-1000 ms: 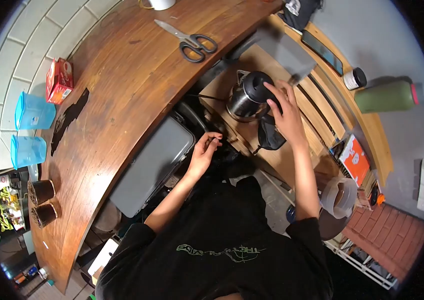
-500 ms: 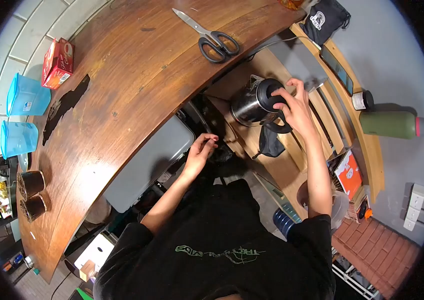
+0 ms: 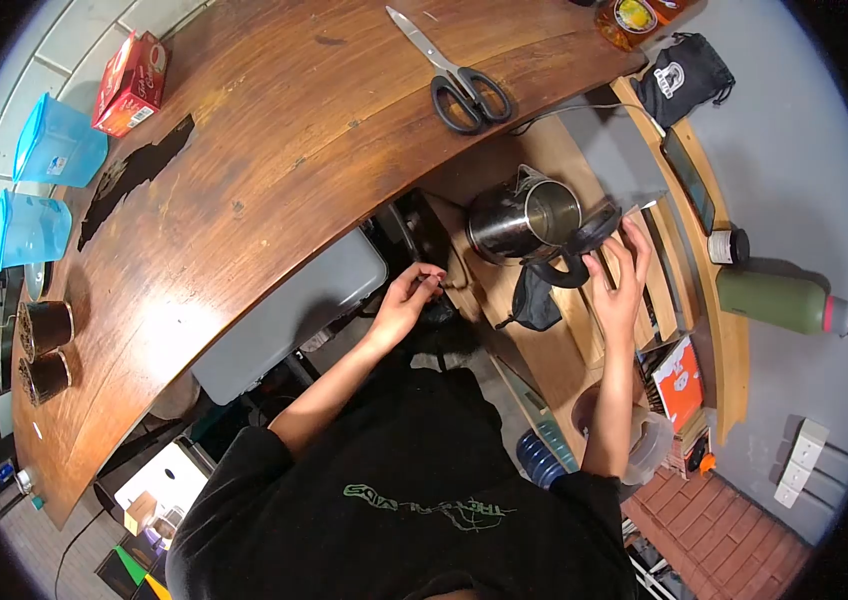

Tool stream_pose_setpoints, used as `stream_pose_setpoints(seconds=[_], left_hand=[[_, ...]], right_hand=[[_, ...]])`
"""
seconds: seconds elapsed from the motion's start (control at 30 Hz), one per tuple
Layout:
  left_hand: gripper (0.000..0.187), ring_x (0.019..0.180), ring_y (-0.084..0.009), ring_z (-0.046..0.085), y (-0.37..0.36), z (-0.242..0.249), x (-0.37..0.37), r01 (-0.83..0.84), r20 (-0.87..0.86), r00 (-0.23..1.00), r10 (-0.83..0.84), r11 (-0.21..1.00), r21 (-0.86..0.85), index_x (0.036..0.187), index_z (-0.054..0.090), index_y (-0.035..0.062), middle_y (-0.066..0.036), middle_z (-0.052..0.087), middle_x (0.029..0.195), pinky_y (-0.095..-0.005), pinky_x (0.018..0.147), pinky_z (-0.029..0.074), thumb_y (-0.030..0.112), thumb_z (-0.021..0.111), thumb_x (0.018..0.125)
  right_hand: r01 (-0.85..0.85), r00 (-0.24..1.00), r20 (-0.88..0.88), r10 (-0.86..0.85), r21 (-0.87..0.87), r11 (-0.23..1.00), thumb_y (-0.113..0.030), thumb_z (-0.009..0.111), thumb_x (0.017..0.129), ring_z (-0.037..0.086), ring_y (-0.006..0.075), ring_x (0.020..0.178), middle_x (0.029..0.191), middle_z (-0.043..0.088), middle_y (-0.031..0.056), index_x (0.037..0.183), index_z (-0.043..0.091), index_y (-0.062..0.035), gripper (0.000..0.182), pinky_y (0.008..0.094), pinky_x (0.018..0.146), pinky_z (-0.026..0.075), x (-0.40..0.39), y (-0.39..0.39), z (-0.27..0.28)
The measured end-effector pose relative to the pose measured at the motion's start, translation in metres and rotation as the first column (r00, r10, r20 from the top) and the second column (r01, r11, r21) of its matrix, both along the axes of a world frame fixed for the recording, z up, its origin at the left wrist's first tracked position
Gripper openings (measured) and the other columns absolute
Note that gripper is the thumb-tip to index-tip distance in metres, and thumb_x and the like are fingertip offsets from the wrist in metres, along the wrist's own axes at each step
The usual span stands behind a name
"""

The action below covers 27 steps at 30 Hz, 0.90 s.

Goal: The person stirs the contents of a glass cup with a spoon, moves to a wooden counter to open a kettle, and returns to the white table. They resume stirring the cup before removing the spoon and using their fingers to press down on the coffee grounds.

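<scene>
A steel kettle point(image 3: 506, 222) stands on the wooden shelf with its black lid point(image 3: 596, 224) tilted open, so its inside shows. Beside the lid and the black handle is my right hand point(image 3: 618, 285), fingers apart and nothing held in them. My left hand point(image 3: 408, 303) hovers left of the kettle, near the shelf's edge, fingers curled and pressed together; whatever they hold, if anything, is too small to name. A black pouch point(image 3: 536, 300) lies beneath the kettle's handle.
Black-handled scissors point(image 3: 456, 78) lie on the wooden table point(image 3: 274, 150). At its far left are a red box point(image 3: 132, 85), blue containers point(image 3: 62, 145) and dark pots point(image 3: 44, 330). A green bottle point(image 3: 772, 300) and a phone point(image 3: 689, 182) lie on the right ledge.
The kettle's lid has gone from closed to open. My right hand has moved down and right, off the lid's top, and its fingers have spread. The whole view has shifted slightly.
</scene>
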<state>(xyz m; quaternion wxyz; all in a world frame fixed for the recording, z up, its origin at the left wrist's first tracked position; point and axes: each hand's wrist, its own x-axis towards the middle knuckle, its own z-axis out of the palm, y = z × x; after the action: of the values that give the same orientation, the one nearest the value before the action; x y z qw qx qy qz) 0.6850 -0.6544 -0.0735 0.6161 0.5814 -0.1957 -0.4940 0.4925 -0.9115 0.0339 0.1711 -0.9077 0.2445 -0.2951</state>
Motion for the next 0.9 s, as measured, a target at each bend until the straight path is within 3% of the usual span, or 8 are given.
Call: stream_pose_setpoints(seconds=[0.13,0.23,0.43,0.53,0.6,0.9], left_hand=[[0.022,0.084,-0.0043,0.051,-0.005,-0.002,0.001,0.012,-0.022,1.0,-0.012,1.0,0.001,0.118,0.058,0.009,-0.001,0.061,0.099,-0.0205,0.07,0.039,0.025,0.049,0.106],[0.023,0.079,-0.0035,0.049,-0.011,-0.003,0.0,-0.028,0.033,0.999,0.031,0.995,-0.1,0.119,0.058,0.0094,-0.001,0.061,0.098,-0.0202,0.067,0.038,0.026,0.049,0.106],[0.024,0.091,-0.0084,0.056,-0.015,0.002,0.004,0.025,0.033,0.999,-0.024,0.999,-0.027,0.119,0.058,0.0074,-0.003,0.062,0.104,-0.024,0.078,0.044,0.027,0.049,0.106],[0.02,0.091,-0.0084,0.058,-0.018,0.0,0.0,-0.021,0.042,0.999,0.023,0.999,-0.041,0.113,0.059,0.0038,-0.001,0.062,0.095,-0.0259,0.081,0.046,0.02,0.052,0.104],[0.024,0.1,-0.0116,0.059,-0.018,-0.005,0.002,0.049,0.04,0.998,-0.047,0.998,-0.039,0.118,0.058,0.0067,-0.001,0.061,0.114,-0.0277,0.085,0.044,0.026,0.049,0.106],[0.023,0.1,-0.0124,0.06,-0.025,-0.004,-0.004,0.104,0.044,0.994,-0.102,0.994,-0.03,0.119,0.058,0.0058,-0.002,0.061,0.114,-0.0281,0.085,0.045,0.023,0.049,0.105]], right_hand=[[0.023,1.0,0.011,-0.023,0.013,1.0,-0.007,0.075,0.083,0.047,0.0377,0.133,0.143,0.048,0.0184,0.116,0.064,-0.0048,0.036,0.0457,0.111,0.038,-0.006,0.009,0.002],[0.041,0.999,0.02,-0.042,0.035,0.999,-0.009,0.072,0.086,0.049,0.0372,0.131,0.143,0.049,0.0179,0.118,0.064,-0.0033,0.034,0.0458,0.11,0.038,-0.009,0.012,0.001],[0.094,0.995,0.033,-0.094,0.027,0.995,-0.007,0.068,0.088,0.049,0.0369,0.131,0.142,0.05,0.0207,0.118,0.063,-0.0006,0.031,0.0446,0.11,0.037,-0.028,0.018,-0.009],[0.157,0.987,0.034,-0.159,0.045,0.987,-0.006,0.066,0.088,0.049,0.037,0.13,0.141,0.05,0.0217,0.118,0.063,0.0009,0.031,0.0441,0.11,0.037,-0.04,0.022,-0.019],[0.193,0.978,0.057,-0.199,0.092,0.977,-0.006,0.069,0.086,0.05,0.0392,0.13,0.141,0.05,0.0238,0.116,0.064,0.0009,0.032,0.0452,0.11,0.037,-0.049,0.023,-0.024],[0.224,0.975,0.0,-0.224,0.087,0.971,-0.009,0.068,0.088,0.051,0.0423,0.127,0.138,0.051,0.0264,0.116,0.065,0.0021,0.031,0.046,0.106,0.04,-0.064,0.033,-0.03]])
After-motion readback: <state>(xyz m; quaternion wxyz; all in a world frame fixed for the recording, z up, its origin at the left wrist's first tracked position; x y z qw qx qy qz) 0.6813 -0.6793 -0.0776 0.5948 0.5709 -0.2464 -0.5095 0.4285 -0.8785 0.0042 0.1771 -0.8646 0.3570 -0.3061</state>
